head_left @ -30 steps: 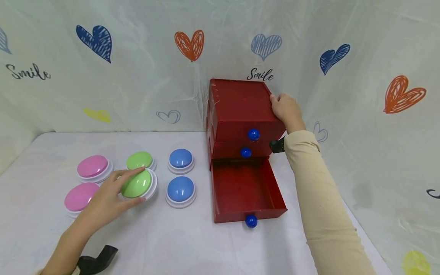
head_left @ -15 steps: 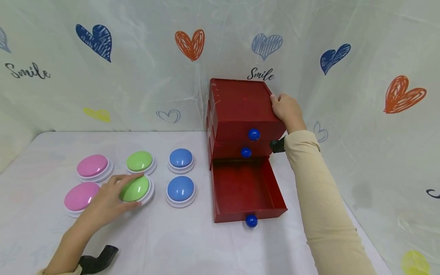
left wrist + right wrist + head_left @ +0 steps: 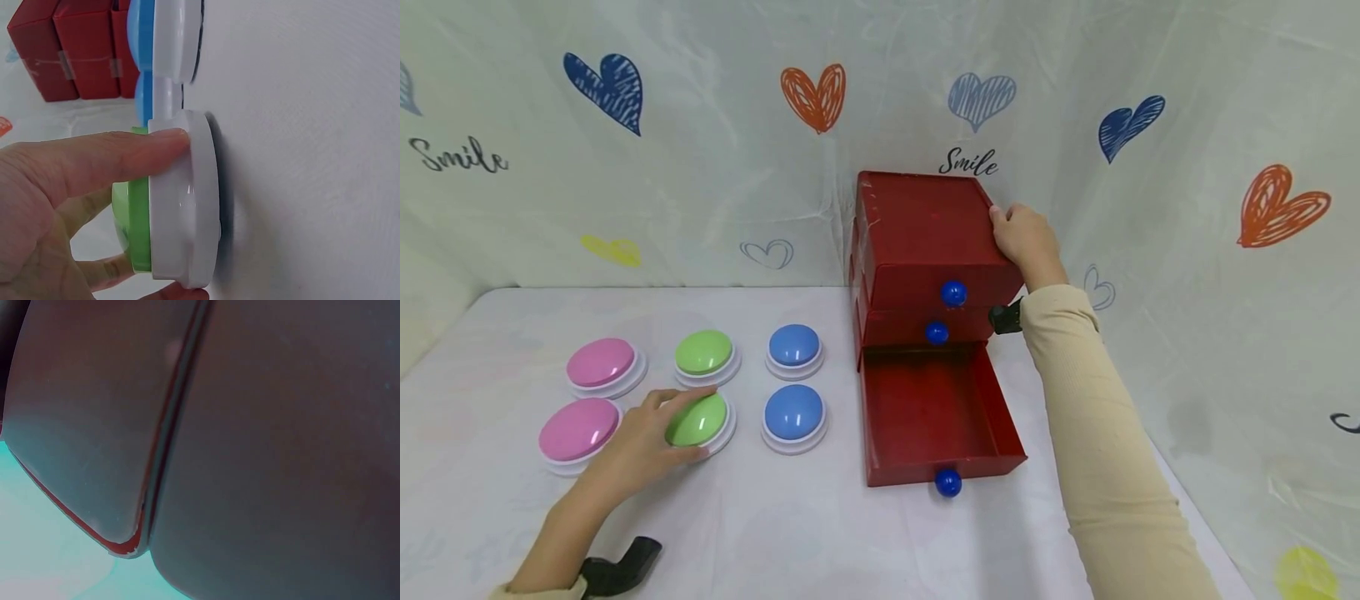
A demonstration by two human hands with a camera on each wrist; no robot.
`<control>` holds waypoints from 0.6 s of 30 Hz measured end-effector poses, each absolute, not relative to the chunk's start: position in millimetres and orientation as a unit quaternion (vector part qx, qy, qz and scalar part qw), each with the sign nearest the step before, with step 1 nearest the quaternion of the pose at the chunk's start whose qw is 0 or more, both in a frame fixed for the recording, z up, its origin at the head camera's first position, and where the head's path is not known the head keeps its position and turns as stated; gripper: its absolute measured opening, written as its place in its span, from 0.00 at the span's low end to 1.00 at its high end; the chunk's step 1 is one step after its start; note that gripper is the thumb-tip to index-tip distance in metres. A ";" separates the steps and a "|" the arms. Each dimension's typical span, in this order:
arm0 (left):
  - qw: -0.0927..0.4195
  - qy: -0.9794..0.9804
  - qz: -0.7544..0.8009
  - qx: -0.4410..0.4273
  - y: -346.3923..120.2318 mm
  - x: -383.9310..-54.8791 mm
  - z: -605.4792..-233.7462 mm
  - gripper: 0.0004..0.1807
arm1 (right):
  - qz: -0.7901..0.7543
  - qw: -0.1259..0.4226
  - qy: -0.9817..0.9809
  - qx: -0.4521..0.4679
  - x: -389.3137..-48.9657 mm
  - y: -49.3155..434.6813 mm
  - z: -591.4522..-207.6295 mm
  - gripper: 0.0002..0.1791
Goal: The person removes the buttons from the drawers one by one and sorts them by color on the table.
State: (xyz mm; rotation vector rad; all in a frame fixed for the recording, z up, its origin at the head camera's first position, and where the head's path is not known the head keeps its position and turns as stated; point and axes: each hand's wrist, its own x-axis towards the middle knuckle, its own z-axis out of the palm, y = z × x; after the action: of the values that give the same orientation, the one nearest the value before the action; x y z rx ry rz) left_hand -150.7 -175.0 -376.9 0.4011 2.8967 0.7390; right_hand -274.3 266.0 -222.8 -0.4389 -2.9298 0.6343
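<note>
My left hand (image 3: 643, 442) holds a green dome push button (image 3: 697, 421) by its white round base, thumb on the near side and fingers on the far side. In the left wrist view the base (image 3: 184, 206) stands at the white tabletop with a dark shadow along its underside; whether it touches fully I cannot tell. At the right, my right hand (image 3: 1028, 240) grips the upper right edge of a red drawer cabinet (image 3: 928, 218), its thumb showing on top and its other fingers mostly hidden. The cabinet's bottom drawer (image 3: 928, 417) is pulled out, with nothing visible inside.
Another green button (image 3: 703, 353) sits just behind the held one. Pink buttons (image 3: 601, 363) stand on the left, and blue buttons (image 3: 794, 412) stand between the green ones and the drawer. A patterned cloth (image 3: 715, 167) hangs behind the white table (image 3: 760, 525).
My left hand has lowered the green button toward the tabletop, in front of the other green one. The right hand and cabinet have stayed still.
</note>
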 end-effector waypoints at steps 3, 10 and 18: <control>0.060 0.959 0.243 0.133 -175.5 -149.8 -377.6 0.41 | 0.209 0.057 -0.966 -0.143 -274.4 265.1 -222.1 0.28; 0.074 0.959 0.241 0.128 -176.4 -150.0 -378.8 0.41 | 0.211 0.059 -0.965 -0.142 -274.0 265.4 -222.6 0.28; 0.083 0.960 0.233 0.128 -177.4 -151.0 -380.3 0.42 | 0.215 0.054 -0.964 -0.144 -274.0 265.3 -222.5 0.28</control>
State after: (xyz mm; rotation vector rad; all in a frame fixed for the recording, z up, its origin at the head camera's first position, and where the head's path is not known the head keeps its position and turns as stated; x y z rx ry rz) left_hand -151.0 -177.4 -380.3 0.3827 2.8671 0.6961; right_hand -274.0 265.3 -222.5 -0.4378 -2.9291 0.6544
